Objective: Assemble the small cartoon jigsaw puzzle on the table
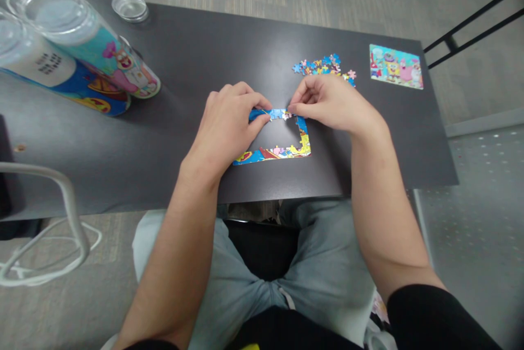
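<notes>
On the dark table lies a jigsaw puzzle frame (268, 154), its border pieces joined along the near, right and far sides. My left hand (229, 120) covers the frame's left part, and its thumb and fingers pinch the far border strip. At the far right corner of the frame, the thumb and forefinger of my right hand (323, 101) are closed on the border's puzzle pieces; whether one is lifted is hidden by the fingertips. A heap of loose puzzle pieces (323, 66) lies just beyond my right hand.
A cartoon picture card (396, 67) lies at the table's right end. Two clear-topped cartoon tubes, a teal one (118, 60) and a blue one (98, 88), stand at the left. Behind them is a clear round lid (130, 7). A white cable (69, 202) loops near the left edge.
</notes>
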The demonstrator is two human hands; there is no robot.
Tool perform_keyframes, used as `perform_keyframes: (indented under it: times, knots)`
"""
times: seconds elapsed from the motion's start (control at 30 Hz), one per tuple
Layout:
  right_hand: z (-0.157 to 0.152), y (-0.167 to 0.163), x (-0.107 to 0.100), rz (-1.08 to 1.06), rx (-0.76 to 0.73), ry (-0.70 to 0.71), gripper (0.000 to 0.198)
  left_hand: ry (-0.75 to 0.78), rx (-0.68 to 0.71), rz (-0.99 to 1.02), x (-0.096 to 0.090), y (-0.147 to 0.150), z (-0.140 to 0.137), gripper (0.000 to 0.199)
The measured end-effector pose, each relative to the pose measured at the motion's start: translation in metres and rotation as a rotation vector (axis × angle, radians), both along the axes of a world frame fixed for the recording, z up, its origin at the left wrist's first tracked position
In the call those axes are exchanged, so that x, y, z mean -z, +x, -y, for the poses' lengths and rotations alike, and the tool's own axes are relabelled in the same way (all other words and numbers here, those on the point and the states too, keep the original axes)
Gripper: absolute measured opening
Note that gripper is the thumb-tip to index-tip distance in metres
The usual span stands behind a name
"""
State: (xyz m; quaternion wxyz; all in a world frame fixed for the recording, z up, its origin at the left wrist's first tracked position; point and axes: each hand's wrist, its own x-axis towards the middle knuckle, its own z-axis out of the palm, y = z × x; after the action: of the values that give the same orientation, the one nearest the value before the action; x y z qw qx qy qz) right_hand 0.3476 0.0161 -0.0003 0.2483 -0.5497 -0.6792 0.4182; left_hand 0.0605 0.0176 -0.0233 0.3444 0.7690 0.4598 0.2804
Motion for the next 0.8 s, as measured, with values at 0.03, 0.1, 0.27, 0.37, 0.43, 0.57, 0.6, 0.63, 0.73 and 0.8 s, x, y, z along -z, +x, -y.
perform_keyframes:
  times: [0.03,0.1,0.27,0.37,0.43,0.57,0.6,0.63,0.73,0.8]
  knots:
    - [0.0,-0.001,-0.001,0.006,-0.004,0.001,0.045,-0.005,0.003,-0.003,-0.001,0.0,0.0,0.025]
    - [0.001,-0.001,-0.003,0.016,-0.011,-0.003,0.047,0.001,0.009,-0.008,-0.003,0.001,0.001,0.022]
    - [0.0,0.001,-0.003,0.008,-0.016,-0.017,0.05,0.049,0.008,-0.066,-0.001,0.001,0.001,0.006]
    - [-0.002,0.009,-0.001,0.006,-0.019,0.008,0.045,0.082,0.005,-0.087,-0.001,0.001,0.001,0.007]
    - [-0.003,0.015,0.0,0.015,-0.017,0.035,0.039,0.076,0.01,-0.063,-0.001,0.001,0.001,0.006]
    - [-0.001,0.021,-0.003,0.049,-0.033,0.038,0.025,0.031,0.024,-0.015,-0.002,0.001,0.0,0.015]
    - [0.0,0.02,-0.004,0.055,-0.034,0.027,0.025,0.031,0.024,-0.021,-0.001,0.001,0.0,0.016]
    - [0.0,0.019,-0.005,0.058,-0.035,0.014,0.027,0.034,0.021,-0.029,-0.001,0.001,0.0,0.016]
    - [0.001,0.016,-0.007,0.05,-0.037,-0.013,0.033,0.04,0.013,-0.047,0.001,0.001,-0.002,0.011]
    - [0.001,0.015,-0.008,0.047,-0.044,-0.022,0.033,0.033,0.016,-0.039,0.002,0.002,-0.002,0.013]
